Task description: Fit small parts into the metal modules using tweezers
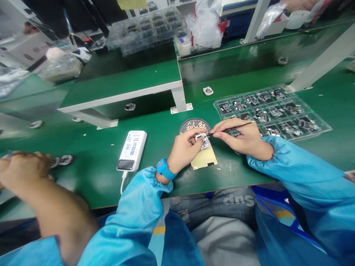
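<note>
Two hands: left hand (183, 149) pinches a small white metal part (203, 141); right hand (238, 136) grips a thin dark pick (235, 128), its tip at that part.
Part's place: held just above a yellow sheet (204, 157) on the green bench (94, 162).
Around them: round mesh disc (194, 125) at twelve o'clock, clear parts tray (273, 112) at two, white power bank (131, 150) at nine.
Co-worker: curled hand (23, 170) further out at nine o'clock.

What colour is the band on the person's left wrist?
Bright blue: the wristband shows clearly in the head view.
</note>
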`<state>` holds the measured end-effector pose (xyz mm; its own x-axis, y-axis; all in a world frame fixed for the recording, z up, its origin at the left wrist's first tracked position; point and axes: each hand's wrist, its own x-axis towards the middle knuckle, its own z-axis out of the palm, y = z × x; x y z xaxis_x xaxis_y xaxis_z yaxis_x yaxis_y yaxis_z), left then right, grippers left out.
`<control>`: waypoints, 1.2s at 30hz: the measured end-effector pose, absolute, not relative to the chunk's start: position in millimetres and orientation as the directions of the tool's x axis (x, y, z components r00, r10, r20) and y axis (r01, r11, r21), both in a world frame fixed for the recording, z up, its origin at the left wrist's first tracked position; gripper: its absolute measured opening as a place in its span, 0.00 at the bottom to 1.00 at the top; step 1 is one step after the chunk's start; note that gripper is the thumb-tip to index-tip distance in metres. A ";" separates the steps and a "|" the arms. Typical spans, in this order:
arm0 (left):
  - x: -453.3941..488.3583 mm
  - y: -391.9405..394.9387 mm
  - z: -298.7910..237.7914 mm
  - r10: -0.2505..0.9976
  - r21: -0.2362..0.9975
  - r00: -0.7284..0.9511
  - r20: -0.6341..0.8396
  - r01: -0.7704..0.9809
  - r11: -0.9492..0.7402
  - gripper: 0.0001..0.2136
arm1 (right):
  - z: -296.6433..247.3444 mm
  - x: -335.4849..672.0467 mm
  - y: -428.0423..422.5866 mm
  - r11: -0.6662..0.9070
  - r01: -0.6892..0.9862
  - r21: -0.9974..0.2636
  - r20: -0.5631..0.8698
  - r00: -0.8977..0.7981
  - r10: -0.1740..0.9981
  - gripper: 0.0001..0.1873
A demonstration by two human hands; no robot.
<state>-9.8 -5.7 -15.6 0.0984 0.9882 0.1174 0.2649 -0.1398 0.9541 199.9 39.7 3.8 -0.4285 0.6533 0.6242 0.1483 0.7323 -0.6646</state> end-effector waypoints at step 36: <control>-18.4 -11.6 0.1 0.944 0.838 0.233 0.232 0.445 -0.315 0.18 | 7.3 200.9 43.4 0.656 0.227 -0.720 0.564 -0.360 0.743 0.07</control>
